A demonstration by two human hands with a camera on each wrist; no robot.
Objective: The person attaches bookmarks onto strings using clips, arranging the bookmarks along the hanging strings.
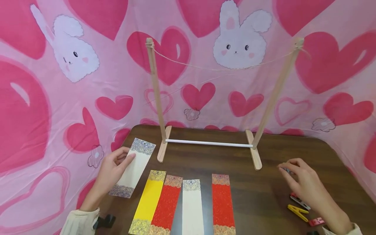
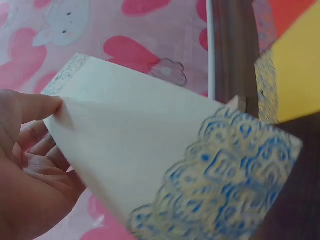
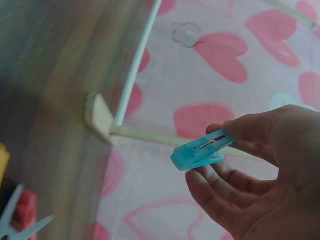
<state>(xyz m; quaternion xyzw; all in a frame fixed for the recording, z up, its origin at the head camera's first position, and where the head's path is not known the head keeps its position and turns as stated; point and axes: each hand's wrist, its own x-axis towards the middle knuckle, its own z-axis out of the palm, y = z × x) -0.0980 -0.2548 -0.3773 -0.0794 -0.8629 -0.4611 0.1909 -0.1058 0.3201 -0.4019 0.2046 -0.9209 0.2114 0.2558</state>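
My left hand [image 1: 113, 169] pinches a white paper strip [image 1: 139, 166] by its long edge, thumb on its face. The strip has blue lace-patterned ends, and it tilts above the table's left side. In the left wrist view the strip [image 2: 135, 120] bends slightly near the thumb. My right hand [image 1: 305, 182] pinches a light blue plastic clothespin [image 3: 200, 150] between thumb and fingers, over the table's right side. Between the hands stands a wooden frame with two posts [image 1: 157, 94] and a string [image 1: 220, 69] sagging between their tops.
In front lie a yellow strip [image 1: 151, 199], two red strips [image 1: 223, 202] and another white strip [image 1: 192, 205]. Below my right hand are a yellow clothespin [image 1: 297, 212] and red ones [image 1: 316, 222]. A white rod [image 1: 208, 143] joins the frame's feet. Pink heart-patterned cloth hangs behind.
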